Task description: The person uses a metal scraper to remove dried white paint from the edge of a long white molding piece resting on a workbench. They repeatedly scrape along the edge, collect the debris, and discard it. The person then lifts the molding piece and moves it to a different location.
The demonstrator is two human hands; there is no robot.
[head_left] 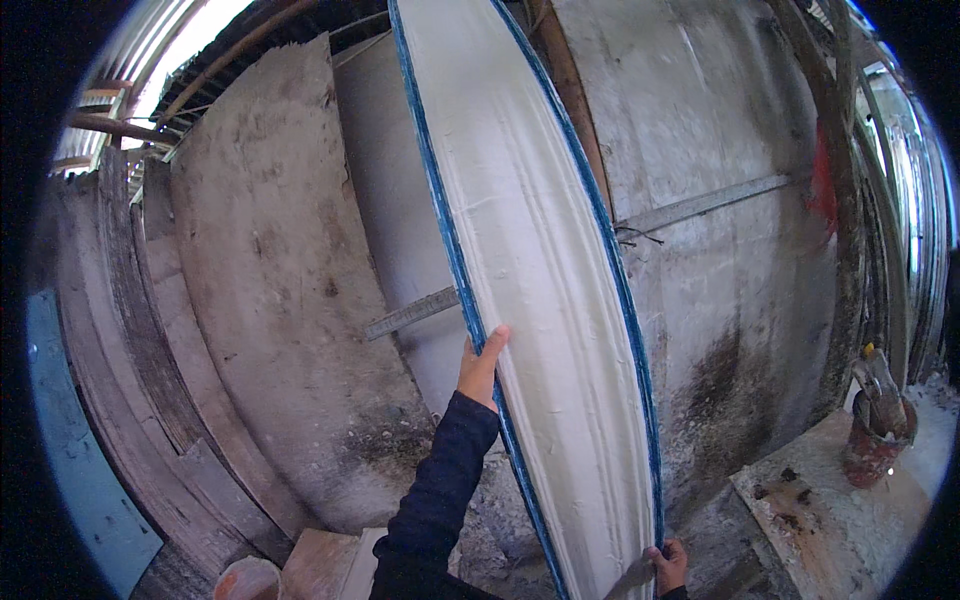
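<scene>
A long white moulded panel with blue edges (540, 260) stands nearly upright in front of me, running from the top of the view down to the bottom. My left hand (481, 366) grips its left blue edge at mid height, arm in a dark sleeve. My right hand (668, 563) holds the panel's lower right edge near the bottom of the view. The panel's ridged white face is turned toward me.
Large grey boards (280, 290) lean against the wall on the left, behind the panel. A stained grey wall with a metal strip (700, 205) stands on the right. A rusty red can holding a tool (878, 435) sits on a dirty slab (840, 520) at lower right.
</scene>
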